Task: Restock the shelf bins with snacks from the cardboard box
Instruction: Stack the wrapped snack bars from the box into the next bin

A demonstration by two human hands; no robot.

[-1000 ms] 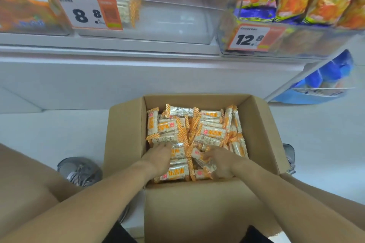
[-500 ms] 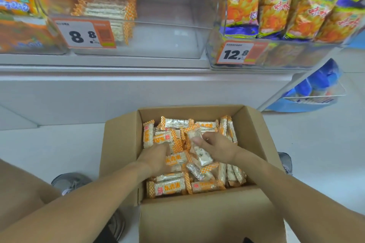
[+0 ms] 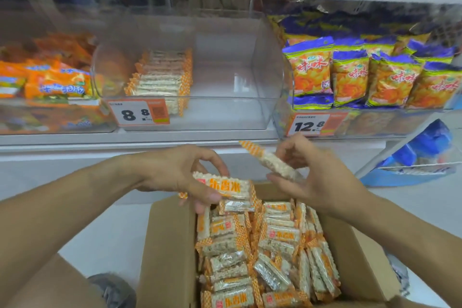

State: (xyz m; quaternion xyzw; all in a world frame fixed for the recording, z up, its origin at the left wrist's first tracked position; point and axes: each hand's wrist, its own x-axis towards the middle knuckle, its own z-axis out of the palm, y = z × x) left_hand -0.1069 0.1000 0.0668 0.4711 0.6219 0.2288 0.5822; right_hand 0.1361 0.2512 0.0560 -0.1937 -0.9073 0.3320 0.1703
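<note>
Hands have risen from the cardboard box (image 3: pixel 165 245): left hand (image 3: pixel 175 175) and right hand (image 3: pixel 317 177) each pinching a snack bar.

Brown cardboard box (image 3: pixel 165 245), orange-checkered white snack packs (image 3: pixel 282 235), purple-yellow chip bags (image 3: pixel 350 75), orange price tags (image 3: pixel 140 112)

White shelf (image 3: pixel 140 138) bearing clear bins (image 3: pixel 225 117), pale floor (image 3: pixel 112 232) under cardboard box (image 3: pixel 167 252)

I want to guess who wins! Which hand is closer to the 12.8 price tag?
Right. The right hand, holding a snack bar, is just below the 12.8 price tag; the left hand is farther left.
</note>
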